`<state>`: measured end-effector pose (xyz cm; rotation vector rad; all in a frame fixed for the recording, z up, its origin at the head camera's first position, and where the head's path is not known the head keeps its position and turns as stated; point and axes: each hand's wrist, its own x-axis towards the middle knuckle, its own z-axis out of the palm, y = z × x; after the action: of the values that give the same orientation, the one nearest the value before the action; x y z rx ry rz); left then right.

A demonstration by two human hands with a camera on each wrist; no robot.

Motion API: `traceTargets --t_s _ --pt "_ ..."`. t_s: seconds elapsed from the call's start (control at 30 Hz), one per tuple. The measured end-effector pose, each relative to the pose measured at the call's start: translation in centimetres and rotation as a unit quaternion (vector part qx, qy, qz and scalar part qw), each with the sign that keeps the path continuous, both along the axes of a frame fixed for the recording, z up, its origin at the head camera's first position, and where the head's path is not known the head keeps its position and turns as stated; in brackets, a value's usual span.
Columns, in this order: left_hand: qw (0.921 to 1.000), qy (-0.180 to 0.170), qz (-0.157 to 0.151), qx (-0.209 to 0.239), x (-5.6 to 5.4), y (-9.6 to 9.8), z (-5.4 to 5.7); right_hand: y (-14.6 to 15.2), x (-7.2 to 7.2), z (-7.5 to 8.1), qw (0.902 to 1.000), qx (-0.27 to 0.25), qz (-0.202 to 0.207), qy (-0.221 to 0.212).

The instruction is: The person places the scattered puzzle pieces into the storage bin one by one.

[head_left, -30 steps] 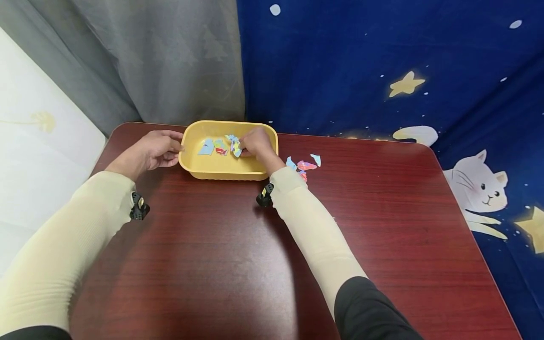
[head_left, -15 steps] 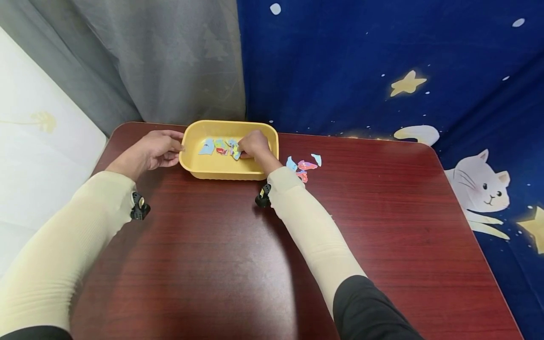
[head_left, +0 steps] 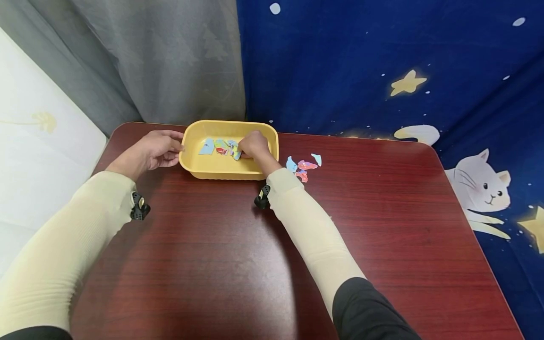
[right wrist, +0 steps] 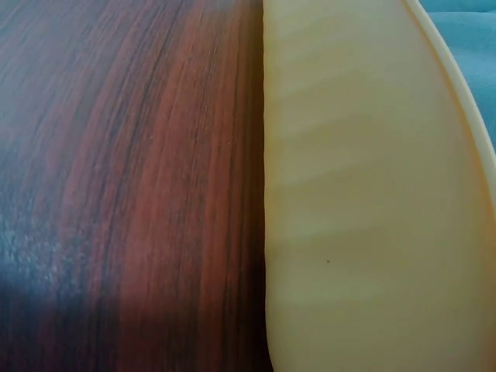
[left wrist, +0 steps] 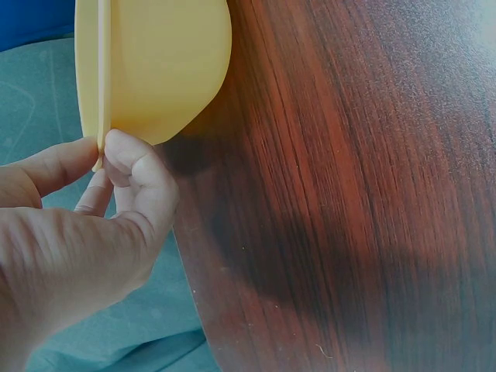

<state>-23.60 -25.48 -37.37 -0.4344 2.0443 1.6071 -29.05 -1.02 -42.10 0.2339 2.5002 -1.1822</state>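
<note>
My left hand (head_left: pixel 159 148) pinches the left end of the yellow plastic basin (head_left: pixel 221 174) by its rim. In the left wrist view the thumb and curled fingers of that hand (left wrist: pixel 93 225) close on the rim (left wrist: pixel 103 85). Inside the basin, my right hand (head_left: pixel 255 145) has its fingers curled down at a torn picture piece (head_left: pixel 236 153) in yellow and blue. Its fingertips are partly hidden. To the left of that piece lie a light blue piece (head_left: pixel 207 147) and a green-and-red piece (head_left: pixel 221 147). The right wrist view shows only the basin's outer wall (right wrist: pixel 372 194) and the table.
Just right of the basin, several torn pieces lie on the dark red table (head_left: pixel 204 245), among them a pink-red one (head_left: pixel 307 165), a light blue one (head_left: pixel 291 164) and another blue one (head_left: pixel 316 159). Grey and blue curtains (head_left: pixel 323 66) hang behind the table.
The right hand has shifted slightly left, bringing the yellow-and-blue piece lower and closer against the neighbouring pieces. The left hand and the basin have stayed in place.
</note>
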Motion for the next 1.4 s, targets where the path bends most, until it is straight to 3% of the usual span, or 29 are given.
traceTargets --t_s 0.17,0.8,1.1,1.4 --pt "1.0 0.0 0.001 -0.001 0.0 0.1 0.1 0.1 0.3 0.4 0.9989 0.042 0.015 0.014" --pt "1.0 -0.002 0.0 0.008 0.0 0.0 0.1 0.4 0.6 1.1 0.9996 0.026 -0.004 0.012" --pt "0.9999 -0.005 0.0 0.01 -0.2 0.0 0.0 0.8 0.3 1.9 0.9948 -0.082 -0.059 -0.012" --pt "1.0 -0.009 -0.002 0.004 -0.2 -0.1 0.0 2.0 0.2 4.0 0.9861 -0.121 -0.113 -0.013"
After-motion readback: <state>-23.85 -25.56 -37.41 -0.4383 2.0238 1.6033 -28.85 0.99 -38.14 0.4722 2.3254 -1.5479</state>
